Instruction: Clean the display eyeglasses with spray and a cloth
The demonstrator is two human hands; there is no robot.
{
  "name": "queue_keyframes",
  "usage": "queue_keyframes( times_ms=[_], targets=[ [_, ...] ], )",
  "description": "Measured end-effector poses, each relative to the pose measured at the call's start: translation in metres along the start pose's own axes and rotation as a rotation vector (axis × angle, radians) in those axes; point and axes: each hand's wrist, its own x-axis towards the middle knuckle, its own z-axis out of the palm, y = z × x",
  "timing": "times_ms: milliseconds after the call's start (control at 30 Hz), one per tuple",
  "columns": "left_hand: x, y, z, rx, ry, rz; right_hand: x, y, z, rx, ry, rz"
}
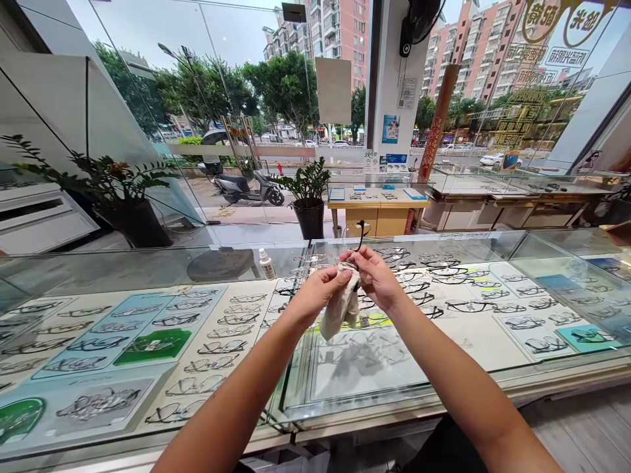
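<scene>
Above the glass counter, my left hand (319, 290) pinches a pale cloth (340, 312) that hangs down below the fingers. Close beside it on the right, my right hand (377, 277) is closed on a pair of eyeglasses (362, 231), one dark temple sticking up past the fingertips. The cloth's upper end is bunched against the eyeglasses between both hands. My fingers and the cloth hide most of the frame and lenses. A small white spray bottle (267, 265) stands upright on the counter, left of my hands and farther away.
Glass display cases (345, 401) with rows of eyeglasses spread beneath and to both sides of my hands. A green tray (154, 345) lies inside the left case. Beyond the counter are a potted plant (309, 217), a wooden display table (378, 202) and a black stool (220, 264).
</scene>
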Motion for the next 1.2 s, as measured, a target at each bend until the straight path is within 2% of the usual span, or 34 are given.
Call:
queue_keyframes(
  times_ms=[167, 333, 633, 867, 1100, 1200],
  targets=[
    [0.0, 0.001, 0.002, -0.009, -0.026, 0.091, 0.001, 0.004, 0.001, 0.048, 0.004, 0.021],
    [-0.003, 0.003, 0.005, -0.075, -0.073, 0.09, 0.001, 0.005, -0.001, 0.048, 0.022, 0.013],
    [-0.005, -0.004, 0.007, 0.032, -0.064, 0.122, 0.003, 0.009, -0.001, 0.039, -0.007, -0.02],
    [-0.007, -0.006, 0.015, 0.112, 0.031, 0.322, 0.002, 0.014, 0.001, 0.075, -0.006, -0.008],
    [-0.005, -0.009, 0.014, 0.057, 0.169, 0.258, -0.006, 0.009, 0.008, 0.034, -0.01, 0.042],
    [-0.001, -0.011, 0.012, 0.031, 0.168, 0.256, -0.007, 0.006, 0.01, -0.047, -0.024, 0.04]
  ],
)
